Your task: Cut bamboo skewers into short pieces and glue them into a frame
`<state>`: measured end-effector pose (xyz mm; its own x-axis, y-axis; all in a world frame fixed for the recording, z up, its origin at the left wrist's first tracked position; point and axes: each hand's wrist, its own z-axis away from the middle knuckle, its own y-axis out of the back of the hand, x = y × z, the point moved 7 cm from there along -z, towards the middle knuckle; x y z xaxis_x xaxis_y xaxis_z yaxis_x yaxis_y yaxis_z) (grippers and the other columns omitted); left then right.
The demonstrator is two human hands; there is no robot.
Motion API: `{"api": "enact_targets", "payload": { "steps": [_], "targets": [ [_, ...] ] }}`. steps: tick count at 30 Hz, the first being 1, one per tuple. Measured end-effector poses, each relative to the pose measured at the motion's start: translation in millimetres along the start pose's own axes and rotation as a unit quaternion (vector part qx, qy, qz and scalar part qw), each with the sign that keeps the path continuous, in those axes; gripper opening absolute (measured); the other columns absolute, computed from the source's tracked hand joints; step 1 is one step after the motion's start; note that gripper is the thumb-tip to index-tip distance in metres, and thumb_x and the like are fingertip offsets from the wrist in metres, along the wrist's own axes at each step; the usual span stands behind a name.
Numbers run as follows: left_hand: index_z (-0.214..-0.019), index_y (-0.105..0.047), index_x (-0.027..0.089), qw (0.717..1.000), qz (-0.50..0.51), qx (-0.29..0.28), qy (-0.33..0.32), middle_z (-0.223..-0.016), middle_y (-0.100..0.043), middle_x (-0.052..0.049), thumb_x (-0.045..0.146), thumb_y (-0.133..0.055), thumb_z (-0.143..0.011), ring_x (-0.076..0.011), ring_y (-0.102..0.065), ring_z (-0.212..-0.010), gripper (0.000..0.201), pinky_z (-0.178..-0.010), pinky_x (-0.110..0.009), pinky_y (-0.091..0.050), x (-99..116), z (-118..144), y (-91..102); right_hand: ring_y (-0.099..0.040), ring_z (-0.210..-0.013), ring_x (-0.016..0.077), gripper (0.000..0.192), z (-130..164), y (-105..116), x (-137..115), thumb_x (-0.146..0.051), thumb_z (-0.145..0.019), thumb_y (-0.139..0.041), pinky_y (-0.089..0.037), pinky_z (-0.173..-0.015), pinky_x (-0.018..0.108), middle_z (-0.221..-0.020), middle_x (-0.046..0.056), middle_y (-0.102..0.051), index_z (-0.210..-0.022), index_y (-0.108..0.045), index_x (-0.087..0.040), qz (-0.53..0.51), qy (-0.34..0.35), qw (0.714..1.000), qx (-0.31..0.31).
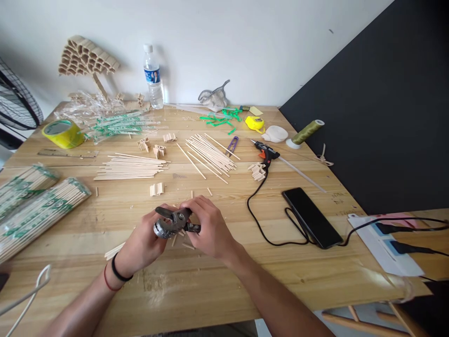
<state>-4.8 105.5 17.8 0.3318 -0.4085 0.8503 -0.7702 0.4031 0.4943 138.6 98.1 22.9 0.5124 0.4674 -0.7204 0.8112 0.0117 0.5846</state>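
Near the front middle of the table, my right hand (210, 227) is closed round a worn, dark metal cutting tool like pliers (179, 218), with a round pivot and short curved jaws. My left hand (145, 241) is closed beside and behind the jaws, touching the tool. Thin wooden sticks (114, 251) stick out below the left wrist, in line with that hand; its fingers are mostly hidden. Short cut stick pieces (188, 245) lie beneath the hands. Beyond them are a stack of short pieces (156, 189) and two spreads of long sticks (135, 167), (212, 154).
To the right are a glue gun (267, 152), its cord, a phone (312, 217) and a power strip (389, 245). Bagged sticks (45, 206), yellow tape (63, 134) and a ruler (68, 153) lie left. A bottle (153, 79) and stick model (87, 56) stand behind.
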Motion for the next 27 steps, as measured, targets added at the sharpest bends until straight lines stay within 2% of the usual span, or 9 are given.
{"api": "enact_targets", "payload": {
  "steps": [5,11,18,27],
  "targets": [
    [-0.105,-0.067,0.018,1.000,0.018,-0.014,0.017,-0.111,-0.072,-0.011,0.009,-0.055,-0.093,-0.0207,-0.070,-0.097,0.019,-0.088,-0.032,-0.057,0.4,-1.4,-2.4,-0.064,-0.097,0.0289,0.033,0.5,-0.9,-0.7,-0.007,-0.076,-0.062,-0.051,-0.100,0.051,-0.102,0.008,-0.073,-0.106,-0.061,-0.023,0.012,0.001,1.000,-0.005],
    [-0.105,-0.068,0.017,1.000,0.009,-0.012,0.014,-0.112,-0.071,-0.011,0.009,-0.055,-0.093,-0.0188,-0.069,-0.095,0.019,-0.086,-0.030,-0.055,0.0,-2.1,-3.5,-0.065,-0.097,0.0294,0.032,0.7,-1.1,0.0,-0.009,-0.076,-0.064,-0.053,-0.094,0.049,-0.103,0.010,-0.073,-0.106,-0.062,-0.021,0.013,-0.002,1.000,-0.008],
    [-0.104,-0.069,0.017,1.000,0.003,-0.006,0.018,-0.111,-0.073,-0.011,0.011,-0.055,-0.095,-0.0196,-0.070,-0.092,0.017,-0.084,-0.031,-0.057,1.2,-1.3,-1.9,-0.065,-0.098,0.0294,0.033,0.6,-1.4,0.5,-0.009,-0.076,-0.067,-0.051,-0.100,0.051,-0.104,0.009,-0.074,-0.106,-0.061,-0.022,0.010,0.001,1.000,-0.005],
    [-0.105,-0.070,0.018,1.000,0.003,-0.001,0.018,-0.111,-0.074,-0.012,0.014,-0.056,-0.094,-0.0215,-0.071,-0.094,0.018,-0.084,-0.033,-0.059,3.3,-2.5,-0.5,-0.065,-0.097,0.0295,0.032,0.7,-1.5,0.5,-0.010,-0.077,-0.066,-0.052,-0.098,0.051,-0.103,0.010,-0.073,-0.106,-0.061,-0.022,0.011,0.000,1.000,-0.004]
  ]
}}
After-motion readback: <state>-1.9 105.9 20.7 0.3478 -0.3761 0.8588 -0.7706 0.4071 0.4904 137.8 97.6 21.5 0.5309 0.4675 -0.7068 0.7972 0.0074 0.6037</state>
